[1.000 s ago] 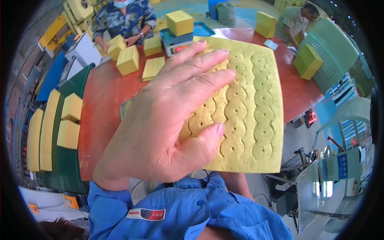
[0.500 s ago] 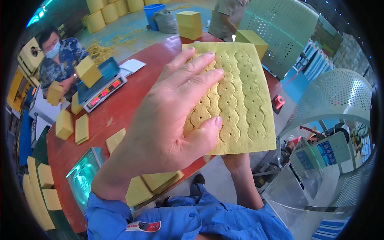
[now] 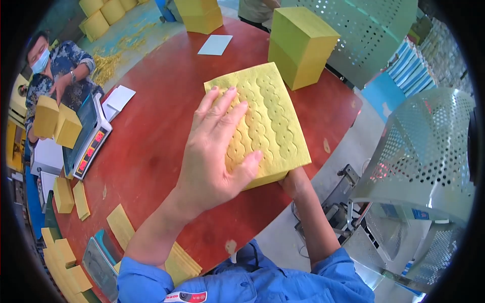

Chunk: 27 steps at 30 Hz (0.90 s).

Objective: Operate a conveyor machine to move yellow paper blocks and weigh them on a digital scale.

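A thick stack of yellow paper sheets, its top pressed with wavy cuts and small holes, is held over the red table. My left hand lies on the stack's left part, fingers stretched and apart, the thumb near its front edge. From below at the near right corner, my right hand supports the same stack; its fingers are hidden beneath. Close to my left forearm lie some yellow paper bundles and a flatter one.
A tall yellow paper block stands at the far right of the red table, with a white sheet farther left. At left, a masked person handles yellow blocks by a digital scale. A perforated metal guard rises at right.
The stack has moved left and tilted from facing me to lying flatter, over the table. My view has shifted, showing more tabletop. At left, the person now has yellow blocks together at the scale.
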{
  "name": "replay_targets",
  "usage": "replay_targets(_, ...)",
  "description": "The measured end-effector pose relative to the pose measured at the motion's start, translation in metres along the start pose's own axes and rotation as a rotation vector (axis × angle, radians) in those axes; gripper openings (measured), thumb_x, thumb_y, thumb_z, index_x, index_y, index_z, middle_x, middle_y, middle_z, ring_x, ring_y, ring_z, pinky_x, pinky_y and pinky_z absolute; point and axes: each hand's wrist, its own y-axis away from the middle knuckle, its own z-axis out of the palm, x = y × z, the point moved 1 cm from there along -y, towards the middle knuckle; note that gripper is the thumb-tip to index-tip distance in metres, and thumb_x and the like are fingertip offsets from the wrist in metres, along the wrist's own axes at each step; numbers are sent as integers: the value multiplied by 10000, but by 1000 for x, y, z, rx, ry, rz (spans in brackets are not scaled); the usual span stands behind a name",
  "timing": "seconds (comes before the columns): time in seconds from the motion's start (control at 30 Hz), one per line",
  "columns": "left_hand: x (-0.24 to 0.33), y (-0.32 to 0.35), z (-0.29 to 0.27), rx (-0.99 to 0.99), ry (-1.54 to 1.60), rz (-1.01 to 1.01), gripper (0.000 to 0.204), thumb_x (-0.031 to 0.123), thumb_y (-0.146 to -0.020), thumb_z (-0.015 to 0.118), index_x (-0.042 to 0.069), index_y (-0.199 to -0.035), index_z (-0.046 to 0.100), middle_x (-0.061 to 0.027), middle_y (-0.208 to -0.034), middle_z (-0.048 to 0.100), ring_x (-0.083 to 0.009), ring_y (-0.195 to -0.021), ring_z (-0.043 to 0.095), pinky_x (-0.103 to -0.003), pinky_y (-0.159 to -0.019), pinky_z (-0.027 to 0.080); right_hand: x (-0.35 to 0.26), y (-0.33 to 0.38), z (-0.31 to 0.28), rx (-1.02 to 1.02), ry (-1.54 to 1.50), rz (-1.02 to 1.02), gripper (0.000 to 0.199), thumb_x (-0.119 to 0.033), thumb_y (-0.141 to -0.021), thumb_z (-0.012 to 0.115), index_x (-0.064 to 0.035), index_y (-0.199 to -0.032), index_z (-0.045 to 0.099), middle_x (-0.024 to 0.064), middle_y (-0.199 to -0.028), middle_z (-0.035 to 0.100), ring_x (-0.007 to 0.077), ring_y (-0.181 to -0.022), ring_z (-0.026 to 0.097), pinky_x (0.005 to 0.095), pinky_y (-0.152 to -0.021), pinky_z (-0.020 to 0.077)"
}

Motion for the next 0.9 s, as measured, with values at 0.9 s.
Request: replay_targets(0.9, -35, -67, 63, -122, -231, 169, 652, 451, -856, 679, 82, -1380, 557, -253, -1483, 436, -441, -1370, 413, -636, -1135, 208, -37, -40, -13, 116, 957, -954, 555, 30, -848, 708, -10, -1367, 517, 137, -1357, 591, 253, -1244, 576, 371, -1025, 467)
